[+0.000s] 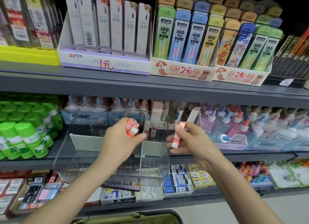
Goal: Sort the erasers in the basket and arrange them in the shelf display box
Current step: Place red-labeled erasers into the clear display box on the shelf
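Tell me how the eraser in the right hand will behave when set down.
The eraser, pinched by the right hand at its fingertips, is probably light. Its flat-sided block shape likely will not roll, though stood on end it might tip. Its printed sleeve may be a bit slippery.

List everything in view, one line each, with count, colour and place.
eraser stack: a few, red and white, in left hand
single eraser: one, red and white, in right hand
clear box: one, transparent with grey divider, middle shelf
basket: one, olive, bottom edge
glue sticks: many, green, middle shelf left
glue bottles: many, pastel caps, middle shelf right
lead cases: many, multicoloured, top shelf
small packs: many, blue, yellow, white, bottom shelf
left hand: one, grips eraser stack over clear box
right hand: one, pinches single eraser
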A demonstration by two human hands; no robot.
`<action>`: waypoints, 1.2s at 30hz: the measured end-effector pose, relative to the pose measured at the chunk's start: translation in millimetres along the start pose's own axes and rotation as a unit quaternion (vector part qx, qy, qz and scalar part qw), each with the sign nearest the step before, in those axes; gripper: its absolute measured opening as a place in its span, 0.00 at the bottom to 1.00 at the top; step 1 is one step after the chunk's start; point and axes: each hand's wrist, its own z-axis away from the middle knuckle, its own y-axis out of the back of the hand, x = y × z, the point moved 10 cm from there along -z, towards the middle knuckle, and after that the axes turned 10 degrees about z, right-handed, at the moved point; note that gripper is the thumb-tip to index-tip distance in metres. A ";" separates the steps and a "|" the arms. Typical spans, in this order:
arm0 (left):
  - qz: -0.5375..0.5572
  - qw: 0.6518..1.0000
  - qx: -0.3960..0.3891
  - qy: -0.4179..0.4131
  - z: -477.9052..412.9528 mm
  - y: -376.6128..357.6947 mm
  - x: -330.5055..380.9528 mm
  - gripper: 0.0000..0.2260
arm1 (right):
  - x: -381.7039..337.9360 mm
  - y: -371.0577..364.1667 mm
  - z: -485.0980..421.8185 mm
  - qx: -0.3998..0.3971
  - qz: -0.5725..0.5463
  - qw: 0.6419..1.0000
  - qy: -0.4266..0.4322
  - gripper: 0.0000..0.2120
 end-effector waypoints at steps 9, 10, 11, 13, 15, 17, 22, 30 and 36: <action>-0.207 0.977 -0.042 0.002 -29.4 -16.9 0.7 0.17 | -20.7 16.2 -16.7 0.068 0.296 0.948 0.093 0.06; -0.228 0.972 -0.051 0.002 -30.4 -19.5 1.8 0.16 | -29.8 13.3 -16.4 0.079 0.339 0.930 0.121 0.07; -0.244 0.968 -0.058 0.003 -31.1 -21.6 1.7 0.17 | -38.1 8.4 -15.4 0.085 0.382 0.909 0.146 0.08; -0.249 0.966 -0.071 0.003 -30.5 -24.8 -0.9 0.16 | -48.7 -5.3 -15.8 0.086 0.480 0.854 0.182 0.10; -0.223 0.971 -0.090 0.007 -28.5 -27.9 -6.5 0.18 | -53.3 -21.3 -19.5 0.086 0.574 0.785 0.216 0.11; -0.204 0.973 -0.106 0.010 -26.8 -27.9 -10.4 0.18 | -52.4 -31.6 -27.9 0.098 0.634 0.729 0.239 0.11; -0.176 0.976 -0.124 -0.010 -20.3 -24.2 -9.7 0.14 | -48.9 -54.7 -43.9 0.124 0.719 0.634 0.255 0.14; -0.135 0.981 -0.135 -0.018 -14.6 -20.3 -13.2 0.13 | -51.1 -67.6 -39.1 0.181 0.738 0.591 0.269 0.16; -0.116 0.984 -0.136 -0.009 -14.4 -18.3 -13.7 0.13 | -47.5 -75.6 -41.9 0.174 0.742 0.583 0.281 0.10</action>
